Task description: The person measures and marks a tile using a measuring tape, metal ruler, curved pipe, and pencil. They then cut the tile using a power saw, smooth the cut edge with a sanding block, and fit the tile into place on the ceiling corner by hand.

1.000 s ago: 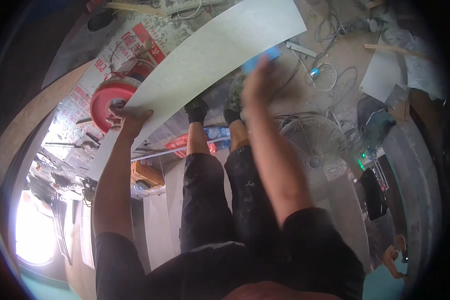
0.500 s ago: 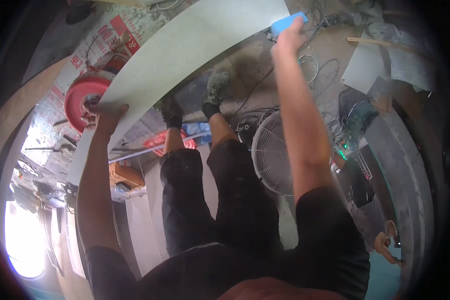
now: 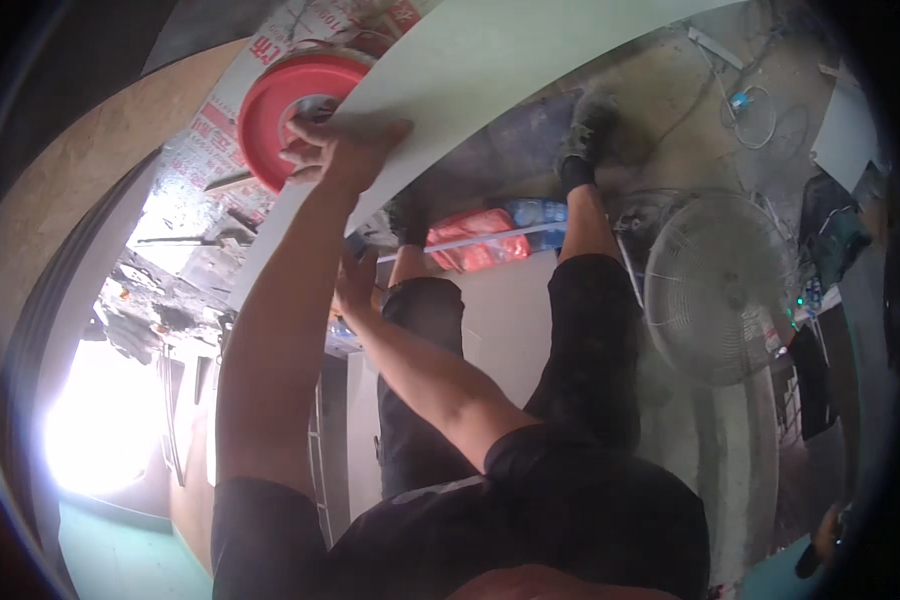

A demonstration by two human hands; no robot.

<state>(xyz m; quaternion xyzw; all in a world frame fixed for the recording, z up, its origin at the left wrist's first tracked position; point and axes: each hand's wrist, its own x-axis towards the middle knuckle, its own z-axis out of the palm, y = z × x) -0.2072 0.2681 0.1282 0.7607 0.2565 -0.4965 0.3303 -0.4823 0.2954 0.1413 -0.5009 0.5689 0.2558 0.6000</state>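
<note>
A long white board (image 3: 470,75) runs from the upper right down to the left in front of me. My left hand (image 3: 345,155) grips its lower part, fingers over the far edge and thumb near the other edge. Just past those fingers is a red round disc (image 3: 262,120) with a pale centre. Below it, my right hand (image 3: 355,285) is at the board's near edge, partly behind my left forearm. A small dark blue patch at its fingertips looks like the blue block (image 3: 355,243), mostly hidden.
A round caged fan (image 3: 715,290) stands to the right of my legs. Red plastic (image 3: 478,238) and blue plastic (image 3: 540,218) lie between my feet. A looped cable (image 3: 755,115) lies at the upper right. Part of another person (image 3: 825,540) shows at the lower right rim.
My right hand has come from the board's far upper end down to its lower near edge, beside my left hand. The view has swung, shifting the scene rightward. My left hand keeps its grip.
</note>
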